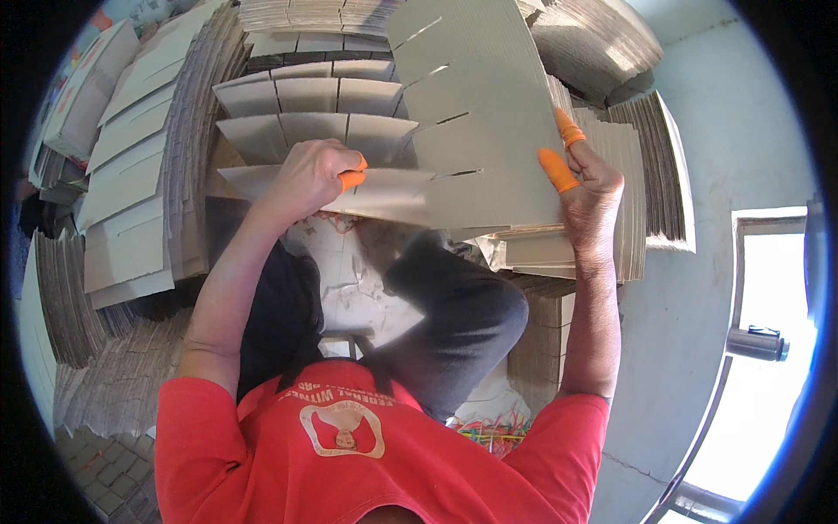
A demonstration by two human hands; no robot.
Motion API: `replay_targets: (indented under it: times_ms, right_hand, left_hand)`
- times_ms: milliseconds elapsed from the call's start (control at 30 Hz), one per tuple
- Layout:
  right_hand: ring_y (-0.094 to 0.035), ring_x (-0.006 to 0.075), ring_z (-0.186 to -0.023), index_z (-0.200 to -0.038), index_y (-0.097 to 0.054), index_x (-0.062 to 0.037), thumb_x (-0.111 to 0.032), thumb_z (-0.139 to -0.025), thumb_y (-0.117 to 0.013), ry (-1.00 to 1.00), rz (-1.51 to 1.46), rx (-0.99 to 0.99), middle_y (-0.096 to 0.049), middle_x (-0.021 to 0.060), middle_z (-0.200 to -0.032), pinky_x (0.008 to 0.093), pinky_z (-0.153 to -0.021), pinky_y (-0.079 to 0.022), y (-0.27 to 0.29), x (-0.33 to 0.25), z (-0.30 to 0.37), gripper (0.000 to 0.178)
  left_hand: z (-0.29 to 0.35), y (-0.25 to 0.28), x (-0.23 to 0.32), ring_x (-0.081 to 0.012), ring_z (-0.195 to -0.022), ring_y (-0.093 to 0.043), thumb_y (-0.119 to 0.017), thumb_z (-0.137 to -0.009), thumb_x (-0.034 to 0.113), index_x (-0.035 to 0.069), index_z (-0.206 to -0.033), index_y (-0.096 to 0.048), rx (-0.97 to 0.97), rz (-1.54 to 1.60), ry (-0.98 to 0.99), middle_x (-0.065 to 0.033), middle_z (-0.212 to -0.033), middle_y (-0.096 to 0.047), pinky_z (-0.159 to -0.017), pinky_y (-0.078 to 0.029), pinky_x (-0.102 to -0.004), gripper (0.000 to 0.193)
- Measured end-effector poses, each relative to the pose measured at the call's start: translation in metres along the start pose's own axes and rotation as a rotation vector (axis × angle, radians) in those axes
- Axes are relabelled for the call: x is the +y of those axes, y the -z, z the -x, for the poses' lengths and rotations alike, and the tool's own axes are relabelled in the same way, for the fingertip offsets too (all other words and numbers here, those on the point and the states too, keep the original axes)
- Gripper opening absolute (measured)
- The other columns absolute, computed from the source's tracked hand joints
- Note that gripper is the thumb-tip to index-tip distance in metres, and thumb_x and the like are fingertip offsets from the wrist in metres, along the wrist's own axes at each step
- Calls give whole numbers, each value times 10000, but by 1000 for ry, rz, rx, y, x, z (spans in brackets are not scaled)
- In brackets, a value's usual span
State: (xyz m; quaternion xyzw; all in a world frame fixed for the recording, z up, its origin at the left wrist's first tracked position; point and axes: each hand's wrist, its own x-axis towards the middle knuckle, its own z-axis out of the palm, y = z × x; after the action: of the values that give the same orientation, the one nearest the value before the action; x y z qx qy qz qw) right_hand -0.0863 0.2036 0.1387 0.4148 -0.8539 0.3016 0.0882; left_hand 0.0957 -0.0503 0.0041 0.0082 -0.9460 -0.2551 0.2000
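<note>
My right hand [589,179], with orange rubber fingertip covers, grips the right edge of a large grey slotted cardboard strip [484,113] that stands tilted in front of me. My left hand [310,175], also wearing an orange fingertip cover, is closed on a lower cardboard strip [384,194] of a partly assembled cardboard divider grid [314,113]. The slotted strip crosses the right end of the grid's parallel strips.
Tall stacks of flat cardboard pieces [131,157] surround me on the left, behind and on the right [650,166]. My knees in dark trousers [454,314] are below the work. Coloured rubber bands [489,432] lie by my right side. A pale wall and a door frame [751,341] are at right.
</note>
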Motion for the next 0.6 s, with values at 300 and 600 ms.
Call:
replay_targets:
  times_ms: [300,600]
  right_hand:
    - [-487,9,-745,-1304,-610,-38,15,-822,-741,31,-105,39,-559,-62,-762,173,-677,-449,-4,3,3,502]
    - [-406,24,-723,-1192,-661,13,88,-773,-745,103,-106,11,-496,-121,-810,152,-673,-374,7,14,5,434]
  left_hand:
    - [-79,18,-47,-356,-735,-646,-741,-793,124,3,-869,-682,317,-238,-86,-183,-772,-654,-666,-510,-440,155]
    - [-85,3,-66,-440,-709,-594,-687,-737,-1,-39,-657,-496,-122,-234,113,-264,-711,-560,-609,-470,-499,211]
